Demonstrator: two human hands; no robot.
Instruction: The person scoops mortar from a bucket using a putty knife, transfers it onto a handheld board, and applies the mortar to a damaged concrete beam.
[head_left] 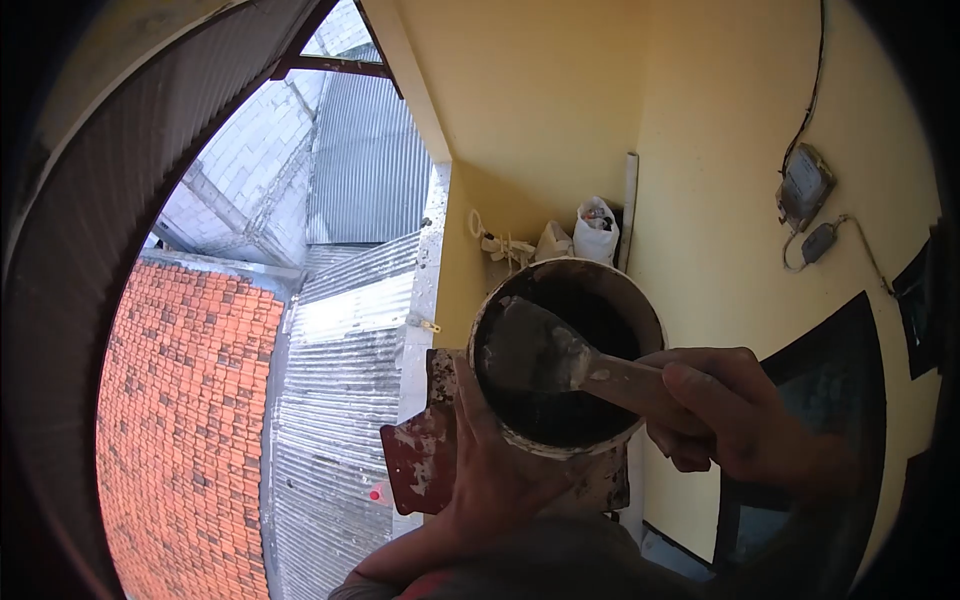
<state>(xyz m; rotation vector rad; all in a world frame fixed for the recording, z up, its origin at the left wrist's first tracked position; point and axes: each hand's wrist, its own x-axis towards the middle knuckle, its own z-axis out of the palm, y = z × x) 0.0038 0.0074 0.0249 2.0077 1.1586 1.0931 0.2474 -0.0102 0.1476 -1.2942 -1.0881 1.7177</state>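
Note:
A round tub [655, 312] with a pale, smeared rim and a dark inside is near the middle of the view. My right hand [725, 405] is closed round the handle of a scraper [535, 345], whose wide, stained blade reaches over the tub's opening. Below and to the left, my left hand [490, 465] supports the tub's side, its fingers pressed along the wall. A dark red plate with pale smears [420, 460] is beside my left hand; whether that hand also touches it is unclear.
Behind the tub stand a white sack [596, 235] and a pale pipe [628, 210] in the corner. A box with a cable [805, 188] hangs on the yellow wall [720, 150]. Left, beyond a ledge [432, 250], lie tiled [185, 400] and corrugated roofs [335, 430].

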